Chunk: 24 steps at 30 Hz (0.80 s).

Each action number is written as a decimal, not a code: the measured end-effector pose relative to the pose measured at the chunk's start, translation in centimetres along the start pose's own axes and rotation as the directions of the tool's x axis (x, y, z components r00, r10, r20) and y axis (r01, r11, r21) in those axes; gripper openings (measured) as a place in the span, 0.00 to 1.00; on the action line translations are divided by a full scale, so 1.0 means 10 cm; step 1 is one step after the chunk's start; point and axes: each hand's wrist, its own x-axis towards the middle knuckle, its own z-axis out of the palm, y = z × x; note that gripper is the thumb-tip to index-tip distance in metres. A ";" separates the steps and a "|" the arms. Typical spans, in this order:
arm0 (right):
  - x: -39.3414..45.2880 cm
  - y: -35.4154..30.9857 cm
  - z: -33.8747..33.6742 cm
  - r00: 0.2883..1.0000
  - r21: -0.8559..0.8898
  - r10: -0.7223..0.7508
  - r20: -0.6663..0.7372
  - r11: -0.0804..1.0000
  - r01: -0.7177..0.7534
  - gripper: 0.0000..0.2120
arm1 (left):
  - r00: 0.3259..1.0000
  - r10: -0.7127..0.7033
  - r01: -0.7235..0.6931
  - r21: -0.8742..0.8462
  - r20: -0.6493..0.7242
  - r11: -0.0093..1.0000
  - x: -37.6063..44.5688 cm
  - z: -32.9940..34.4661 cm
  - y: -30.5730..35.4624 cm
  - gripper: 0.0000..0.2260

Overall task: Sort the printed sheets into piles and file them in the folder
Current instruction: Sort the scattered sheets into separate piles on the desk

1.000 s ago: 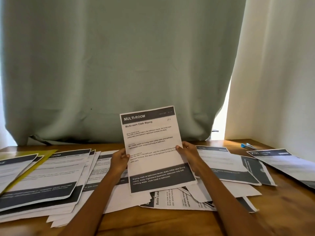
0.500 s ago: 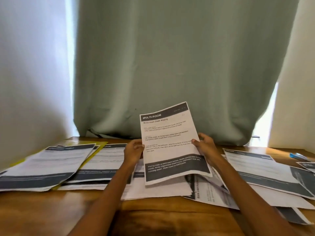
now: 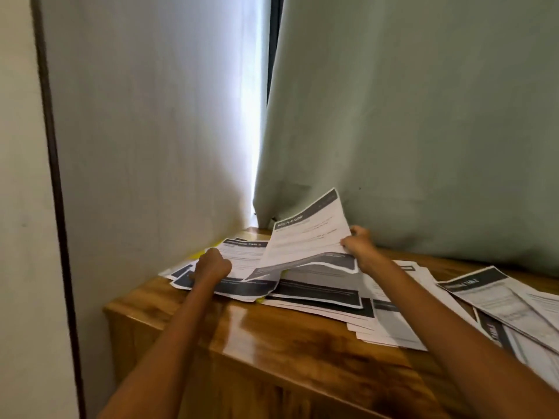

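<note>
White printed "MULTI-ROOM" sheet (image 3: 305, 237) pinched in my right hand (image 3: 358, 241); left hand (image 3: 211, 266) fisted on leftmost pile (image 3: 230, 278). I'd lower it flat, edges squared.

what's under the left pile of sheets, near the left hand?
A yellow folder shows in slivers: one at the far edge of the left pile, one below its near edge. The left hand rests on that pile. The rest of the folder is covered, so whether it is open cannot be told.
</note>
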 end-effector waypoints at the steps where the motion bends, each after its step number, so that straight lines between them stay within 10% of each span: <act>1: -0.02 0.00 0.17 1.000 -0.024 0.002 0.015 1.000 -0.002 0.15 | 1.000 0.003 -0.003 0.006 -0.005 1.000 0.04 -0.01 -0.03 0.17; 12: -0.12 0.04 1.17 0.946 -0.220 0.156 0.283 0.971 -0.094 0.24 | 0.953 -0.304 0.294 0.214 0.013 0.932 0.15 -0.02 -0.08 0.37; 24: -0.12 0.01 1.41 0.878 -0.186 0.132 0.461 0.981 -0.050 0.21 | 0.988 -0.150 0.153 0.149 -0.029 0.977 0.29 0.08 -0.10 0.28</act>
